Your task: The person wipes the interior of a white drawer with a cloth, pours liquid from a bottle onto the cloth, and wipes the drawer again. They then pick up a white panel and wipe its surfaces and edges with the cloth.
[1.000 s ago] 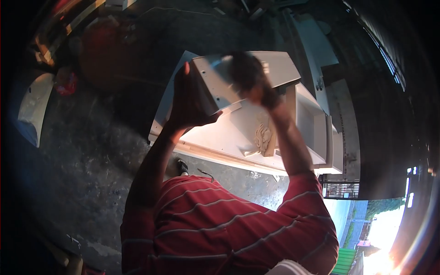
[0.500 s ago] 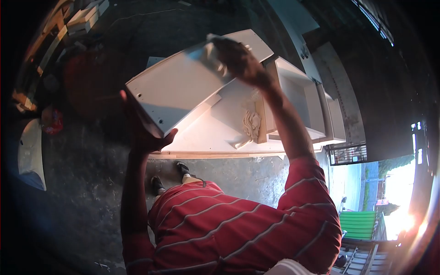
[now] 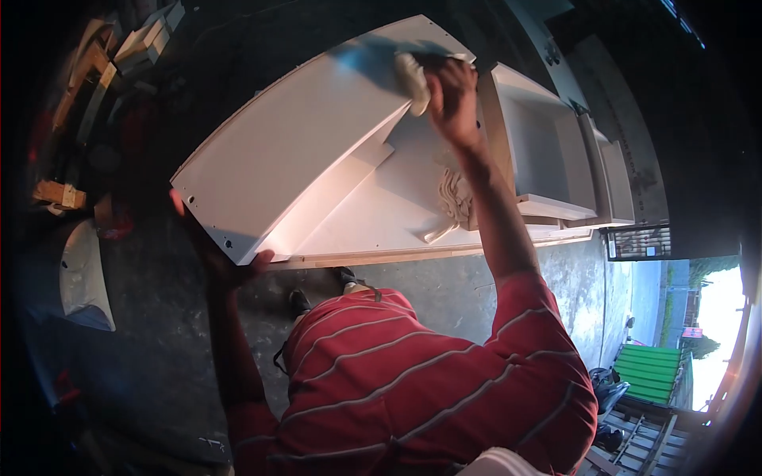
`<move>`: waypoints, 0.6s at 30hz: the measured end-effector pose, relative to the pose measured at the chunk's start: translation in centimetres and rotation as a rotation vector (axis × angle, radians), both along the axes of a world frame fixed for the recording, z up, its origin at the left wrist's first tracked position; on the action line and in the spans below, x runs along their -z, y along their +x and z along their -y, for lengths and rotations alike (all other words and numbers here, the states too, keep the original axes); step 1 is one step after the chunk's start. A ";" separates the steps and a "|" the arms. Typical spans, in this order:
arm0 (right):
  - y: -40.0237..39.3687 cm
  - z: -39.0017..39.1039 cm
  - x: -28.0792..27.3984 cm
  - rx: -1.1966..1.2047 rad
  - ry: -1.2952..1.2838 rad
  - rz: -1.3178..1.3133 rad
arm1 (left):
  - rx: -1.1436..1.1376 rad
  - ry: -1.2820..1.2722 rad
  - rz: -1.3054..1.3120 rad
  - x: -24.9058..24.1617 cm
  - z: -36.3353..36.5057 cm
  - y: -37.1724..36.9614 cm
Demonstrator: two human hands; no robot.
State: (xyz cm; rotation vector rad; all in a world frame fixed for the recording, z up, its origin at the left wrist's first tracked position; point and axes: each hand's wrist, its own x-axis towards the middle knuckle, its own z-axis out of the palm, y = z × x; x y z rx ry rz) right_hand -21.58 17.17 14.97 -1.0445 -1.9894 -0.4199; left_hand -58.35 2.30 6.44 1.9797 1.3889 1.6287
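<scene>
A long white panel (image 3: 309, 111) with drilled holes near its ends is raised at an angle over a larger white board. My left hand (image 3: 226, 266) grips its near left end, thumb on one side and fingers around the other. At the far right end my right hand (image 3: 454, 95) is closed around a crumpled whitish cloth (image 3: 413, 83), against the panel's edge. A second whitish cloth, perhaps a knit glove (image 3: 455, 197), lies on the white board (image 3: 365, 230) below, partly behind my right forearm.
White open box-like compartments (image 3: 548, 135) stand to the right of the board. Wood pieces (image 3: 95, 79) lie at the upper left, with a pale curved piece (image 3: 83, 274) below them. A green corrugated panel (image 3: 647, 373) shows outside at the lower right.
My right hand has moved with the cloth off the panel's face to its far right edge. The panel looks larger and its left end sits farther left and lower; the view has also shifted.
</scene>
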 end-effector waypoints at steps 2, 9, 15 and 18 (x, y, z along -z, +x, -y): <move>2.2 -2.0 0.2 0.101 0.040 -0.129 | 0.113 -0.009 0.186 -0.6 0.2 -1.1; 0.3 0.3 0.1 0.186 0.015 -0.265 | -0.016 -0.087 -0.405 -12.5 -1.2 -1.9; -2.5 4.3 -2.6 0.090 -0.288 -0.302 | 0.244 -0.199 -0.723 -14.5 -2.9 0.7; -1.9 4.5 -2.5 0.161 -0.419 -0.316 | 0.260 -0.211 -0.725 -14.3 -2.6 0.5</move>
